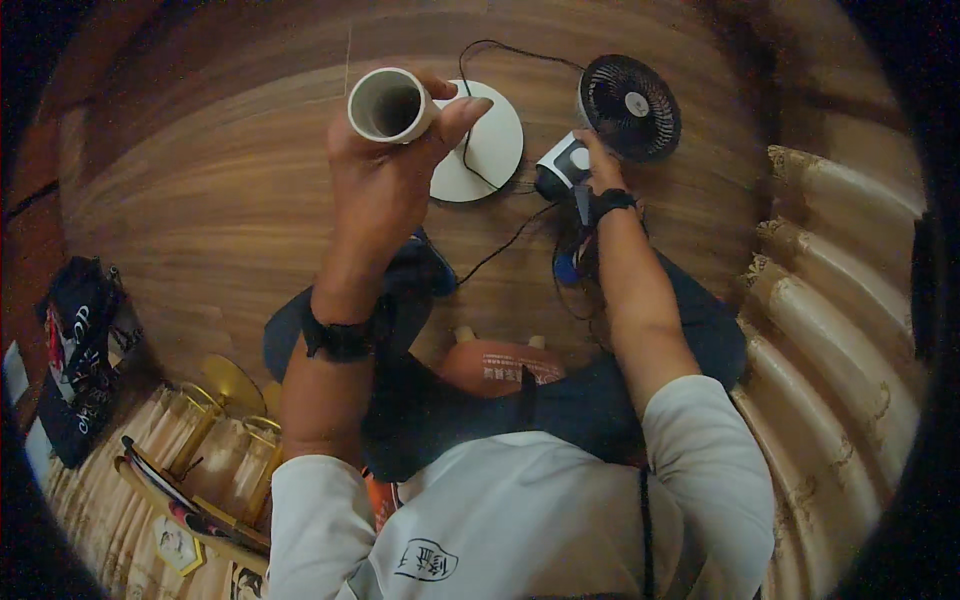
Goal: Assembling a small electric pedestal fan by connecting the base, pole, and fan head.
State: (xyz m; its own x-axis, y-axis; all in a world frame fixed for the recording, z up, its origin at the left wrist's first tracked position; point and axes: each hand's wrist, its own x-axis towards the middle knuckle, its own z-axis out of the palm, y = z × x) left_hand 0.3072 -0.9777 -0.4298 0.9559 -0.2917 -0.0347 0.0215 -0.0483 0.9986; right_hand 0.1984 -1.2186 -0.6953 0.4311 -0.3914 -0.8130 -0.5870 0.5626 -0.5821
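My left hand [390, 175] is closed around a hollow white tube [386, 106], raised with its open end facing up toward me. Just right of the tube, a white round base plate [497, 135] lies on the floor. A thin black cord crosses the plate. My right hand [606, 172] grips the white-and-black housing [563, 163] of an electric fan, its fingers partly hidden along the far side. Beside that hand is the fan's round black head [630, 105], tilted, its grille facing up.
A black cord [505, 243] trails over the wooden floor [220, 190] between my feet. Beneath me is a reddish-brown stool [500, 362]. Pale curtains [835, 290] hang at the right. At the left are a dark bag [80, 365] and a gold metal stand [205, 435].
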